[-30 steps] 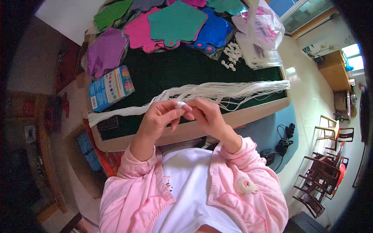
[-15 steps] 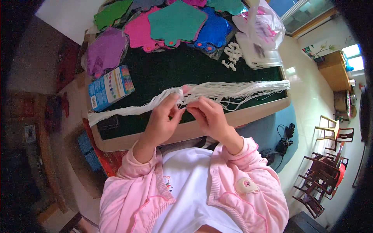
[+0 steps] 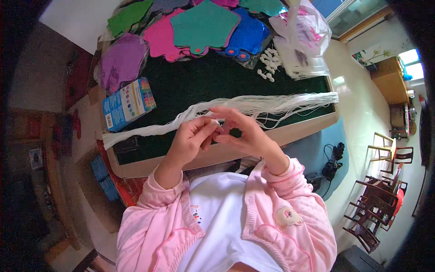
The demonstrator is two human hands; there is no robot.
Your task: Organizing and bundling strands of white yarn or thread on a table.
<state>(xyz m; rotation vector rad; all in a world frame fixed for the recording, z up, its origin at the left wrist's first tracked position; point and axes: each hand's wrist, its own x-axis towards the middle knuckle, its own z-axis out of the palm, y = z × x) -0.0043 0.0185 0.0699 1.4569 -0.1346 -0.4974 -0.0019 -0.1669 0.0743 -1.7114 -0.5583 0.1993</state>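
A long hank of white string [image 3: 253, 104] stretches across the dark green table top, from the near left edge to the right edge. In front of its middle, my left hand [image 3: 192, 138] is closed in a pinch, and a small bit of white string [image 3: 215, 122] shows at its fingertips. My right hand [image 3: 244, 131] is close beside it, thumb and forefinger spread apart, with its other fingers partly hidden near the left fingertips. Behind the hank, toward the right, lie several small white string bundles [image 3: 271, 59].
Felt-like pieces in teal [image 3: 206, 22], pink [image 3: 163, 38], blue [image 3: 248, 34] and purple [image 3: 123, 61] lie along the far side. A blue box [image 3: 129, 105] rests at left, plastic bags [image 3: 303, 36] at far right. Black cables [image 3: 333, 161] lie on a blue-grey surface at right.
My right hand has gone from a pinch to spread fingers, its forefinger now reaching over the hank. My left fingers have drawn together, slightly away from the hank.
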